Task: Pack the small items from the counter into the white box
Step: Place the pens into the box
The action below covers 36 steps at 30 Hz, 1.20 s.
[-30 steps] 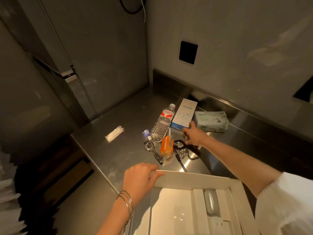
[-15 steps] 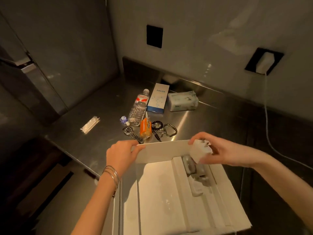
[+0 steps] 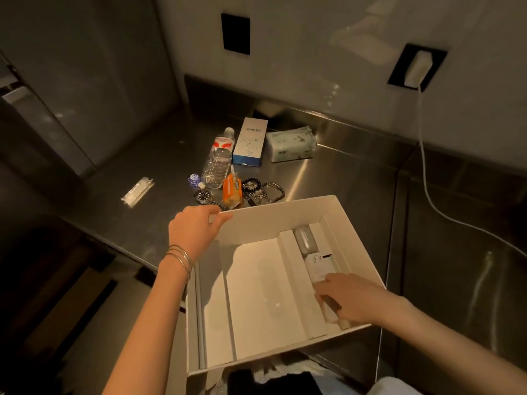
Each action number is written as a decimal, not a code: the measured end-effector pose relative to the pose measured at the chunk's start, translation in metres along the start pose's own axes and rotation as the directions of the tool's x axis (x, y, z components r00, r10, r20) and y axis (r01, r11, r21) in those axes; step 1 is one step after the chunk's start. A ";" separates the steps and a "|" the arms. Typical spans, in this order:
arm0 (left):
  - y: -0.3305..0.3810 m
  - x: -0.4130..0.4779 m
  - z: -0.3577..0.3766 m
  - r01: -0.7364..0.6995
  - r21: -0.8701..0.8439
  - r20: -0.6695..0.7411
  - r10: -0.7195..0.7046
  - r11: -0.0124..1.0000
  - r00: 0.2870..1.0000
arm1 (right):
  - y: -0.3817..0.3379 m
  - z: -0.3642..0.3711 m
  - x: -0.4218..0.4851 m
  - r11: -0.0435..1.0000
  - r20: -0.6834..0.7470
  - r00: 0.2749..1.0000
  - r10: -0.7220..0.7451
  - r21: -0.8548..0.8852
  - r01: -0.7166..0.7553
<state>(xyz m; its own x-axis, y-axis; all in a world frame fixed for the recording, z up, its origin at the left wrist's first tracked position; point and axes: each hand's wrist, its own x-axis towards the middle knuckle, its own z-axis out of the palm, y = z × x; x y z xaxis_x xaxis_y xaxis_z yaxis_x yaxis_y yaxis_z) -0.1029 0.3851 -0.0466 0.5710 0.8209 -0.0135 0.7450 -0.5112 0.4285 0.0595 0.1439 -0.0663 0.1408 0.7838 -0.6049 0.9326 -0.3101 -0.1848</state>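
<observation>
Gripping the far left corner of the white box, the left hand pinched the upright cardboard wall between thumb and fingers, with thin bangles at the wrist. The box filled the lower centre of the frame, its near end jutting past the edge of the steel table. Inside, cardboard dividers split it into long lanes; the wide middle lane lay bare. In the narrow lane on the right sat a rounded grey case at the far end and, just nearer, a white charger block. The right hand reached down into that same lane, fingers resting on the block's near end; whether they clasped it or merely touched it could not be told.

Above the box, in the middle of the frame, the unpacked things lay clustered on the table: a wristwatch, an orange packet, a dark bracelet and a tangle of beads beside it. Farther back lay a clear water bottle, a white and blue Anker carton and a pack of wipes. A small clear-wrapped item sat well apart at the left.
</observation>
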 end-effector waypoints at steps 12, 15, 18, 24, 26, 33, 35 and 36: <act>0.001 0.001 0.000 0.003 -0.024 0.002 -0.003 1.000 1.000 | 0.002 -0.001 0.007 0.977 -0.147 0.977 0.151 0.174 -0.125; 0.000 0.002 0.000 0.009 -0.022 0.011 -0.008 1.000 1.000 | 0.003 -0.002 0.007 0.980 -0.196 0.972 0.127 0.175 -0.092; -0.002 0.003 0.001 0.012 -0.013 0.017 -0.012 1.000 1.000 | -0.004 -0.017 0.002 0.995 -0.223 0.972 0.074 0.087 -0.055; -0.004 0.004 0.004 0.002 -0.014 0.011 -0.002 1.000 1.000 | -0.015 -0.122 -0.014 0.973 -0.631 0.776 0.008 0.183 0.140; -0.004 0.004 0.003 0.008 -0.028 0.018 -0.007 1.000 1.000 | -0.017 -0.155 0.010 0.969 -0.681 0.731 -0.038 0.155 0.195; -0.005 0.005 0.005 0.033 -0.027 0.036 -0.032 0.999 0.999 | -0.030 -0.184 0.192 0.994 -0.243 0.970 -0.021 0.100 0.046; -0.007 0.006 0.006 0.044 -0.040 0.040 -0.043 0.998 0.998 | -0.034 -0.169 0.226 1.000 -0.162 0.987 0.013 0.017 -0.011; -0.008 0.006 0.006 0.048 -0.043 0.040 -0.046 0.998 0.998 | -0.034 -0.161 0.238 0.999 -0.140 0.990 0.033 0.002 -0.033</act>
<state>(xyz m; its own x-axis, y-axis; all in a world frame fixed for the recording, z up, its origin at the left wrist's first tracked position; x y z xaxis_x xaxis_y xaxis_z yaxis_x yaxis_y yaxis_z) -0.1027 0.3927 -0.0555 0.5493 0.8327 -0.0693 0.7558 -0.4598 0.4662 0.1152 0.4277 -0.0797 0.2166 0.8407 -0.4962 0.9269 -0.3367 -0.1660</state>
